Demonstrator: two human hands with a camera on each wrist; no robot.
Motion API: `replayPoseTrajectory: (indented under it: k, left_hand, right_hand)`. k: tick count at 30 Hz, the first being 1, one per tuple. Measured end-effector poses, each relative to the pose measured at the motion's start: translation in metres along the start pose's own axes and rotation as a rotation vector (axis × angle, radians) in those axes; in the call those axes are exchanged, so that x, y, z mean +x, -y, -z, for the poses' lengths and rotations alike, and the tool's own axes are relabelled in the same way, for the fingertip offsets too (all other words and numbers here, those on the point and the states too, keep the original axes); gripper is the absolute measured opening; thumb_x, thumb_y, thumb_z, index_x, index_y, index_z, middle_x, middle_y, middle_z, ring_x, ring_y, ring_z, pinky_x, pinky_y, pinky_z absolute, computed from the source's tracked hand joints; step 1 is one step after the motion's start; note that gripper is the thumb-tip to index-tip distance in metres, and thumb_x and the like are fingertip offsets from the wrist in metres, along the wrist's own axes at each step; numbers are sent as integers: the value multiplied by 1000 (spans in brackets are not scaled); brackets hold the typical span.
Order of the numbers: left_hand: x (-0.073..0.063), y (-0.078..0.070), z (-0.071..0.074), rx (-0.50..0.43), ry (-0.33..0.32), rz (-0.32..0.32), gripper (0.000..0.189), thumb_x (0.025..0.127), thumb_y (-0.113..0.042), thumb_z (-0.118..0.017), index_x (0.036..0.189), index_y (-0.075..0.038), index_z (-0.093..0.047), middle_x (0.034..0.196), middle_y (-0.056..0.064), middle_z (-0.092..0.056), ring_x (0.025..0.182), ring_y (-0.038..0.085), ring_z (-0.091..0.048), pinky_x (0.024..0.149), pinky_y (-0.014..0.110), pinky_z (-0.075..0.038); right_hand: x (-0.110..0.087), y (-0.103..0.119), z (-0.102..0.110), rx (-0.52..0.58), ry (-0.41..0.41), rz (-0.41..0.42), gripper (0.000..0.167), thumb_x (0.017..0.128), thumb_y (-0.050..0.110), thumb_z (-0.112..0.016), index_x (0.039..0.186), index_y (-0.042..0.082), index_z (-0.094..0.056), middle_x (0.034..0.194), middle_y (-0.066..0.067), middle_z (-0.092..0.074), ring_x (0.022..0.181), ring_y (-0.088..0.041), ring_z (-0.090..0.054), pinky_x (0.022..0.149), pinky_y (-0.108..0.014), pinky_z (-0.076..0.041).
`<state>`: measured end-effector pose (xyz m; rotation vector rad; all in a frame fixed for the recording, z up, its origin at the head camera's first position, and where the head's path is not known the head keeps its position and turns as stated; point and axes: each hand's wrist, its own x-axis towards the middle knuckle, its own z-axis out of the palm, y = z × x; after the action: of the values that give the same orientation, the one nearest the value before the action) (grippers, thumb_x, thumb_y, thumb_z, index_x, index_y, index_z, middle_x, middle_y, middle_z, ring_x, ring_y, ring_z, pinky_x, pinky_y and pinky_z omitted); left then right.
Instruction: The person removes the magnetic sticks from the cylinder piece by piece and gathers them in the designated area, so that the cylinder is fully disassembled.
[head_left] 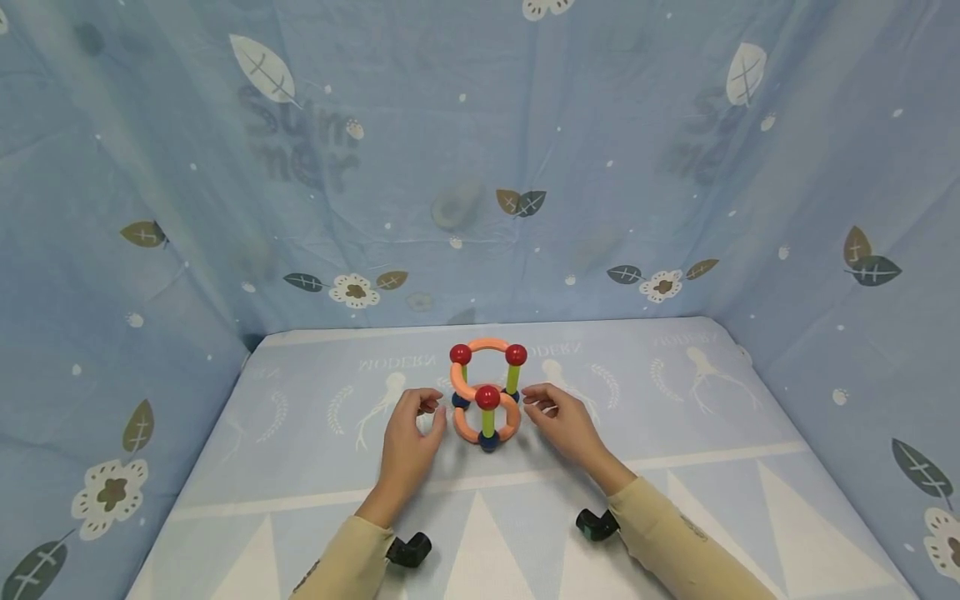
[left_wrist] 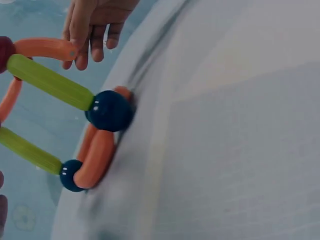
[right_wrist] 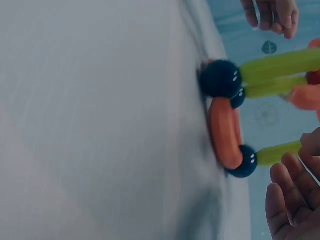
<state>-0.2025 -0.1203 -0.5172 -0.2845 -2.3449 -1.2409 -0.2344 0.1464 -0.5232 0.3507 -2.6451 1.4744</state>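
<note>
A toy frame of balls and rods (head_left: 488, 423) stands upright on the table. Three red balls, among them the front red ball (head_left: 487, 397), top green rods rising from blue balls, such as the large blue ball (left_wrist: 109, 111). Orange curved rods (right_wrist: 223, 130) join the blue balls in a ring at the base. Up top, one orange curved rod (left_wrist: 45, 48) shows a bare end in the left wrist view. My left hand (head_left: 411, 437) is beside the frame's left side, fingers loosely bent and holding nothing. To its right, my right hand (head_left: 566, 425) is likewise loose and holds nothing.
A pale patterned cloth covers the table (head_left: 300, 467). Blue printed fabric (head_left: 480, 167) hangs behind it and along both sides. A black angled piece (head_left: 409, 550) sits by the left cuff, and another black piece (head_left: 597, 525) by the right cuff.
</note>
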Motion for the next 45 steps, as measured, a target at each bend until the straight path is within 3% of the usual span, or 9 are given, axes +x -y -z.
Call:
replayPoseTrajectory:
  k: [9, 17, 23, 29, 34, 45]
  left_hand:
    - [14, -18, 10, -25, -35, -174, 36, 90, -11, -72, 124, -9, -62, 126, 6, -58, 119, 22, -54, 103, 47, -45]
    - [22, -33, 4, -52, 87, -289, 53, 88, -18, -78, 137, -11, -59, 143, 3, -52, 133, 22, -49, 107, 49, -45]
    - [30, -42, -1, 5, 135, -397, 60, 85, -21, -82, 140, -16, -58, 139, 4, -56, 129, 24, -51, 107, 50, -44]
    - [34, -46, -4, 40, 161, -475, 42, 85, -18, -82, 125, -14, -68, 121, 0, -66, 116, 20, -60, 114, 56, -35]
    - [33, -48, -5, 52, 160, -497, 27, 87, -13, -79, 113, -12, -73, 112, -2, -69, 104, 16, -64, 115, 58, -34]
    - [33, -46, -6, 53, 165, -486, 25, 87, -14, -79, 112, -12, -74, 111, -2, -70, 102, 15, -65, 117, 54, -32]
  right_hand:
    - [-6, 27, 6, 85, 27, 72, 30, 100, 24, -67, 125, 9, -68, 117, -1, -71, 104, -16, -64, 86, -32, -54]
    - [-7, 30, 2, 193, 86, 189, 31, 99, 19, -70, 129, 15, -65, 126, -1, -67, 117, -18, -63, 96, -42, -54]
    - [-7, 33, -5, 235, 89, 225, 37, 95, 9, -72, 132, 11, -63, 128, -5, -67, 119, -27, -63, 98, -52, -52]
    - [-8, 35, -6, 205, 83, 236, 35, 95, 13, -73, 129, 16, -65, 122, 2, -69, 112, -19, -65, 93, -42, -55]
    - [-8, 36, -6, 194, 85, 251, 31, 96, 18, -73, 126, 21, -68, 117, 6, -71, 105, -14, -67, 87, -33, -56]
    - [-8, 35, -6, 173, 81, 261, 29, 97, 22, -71, 127, 22, -69, 114, 7, -72, 95, -12, -67, 81, -31, -57]
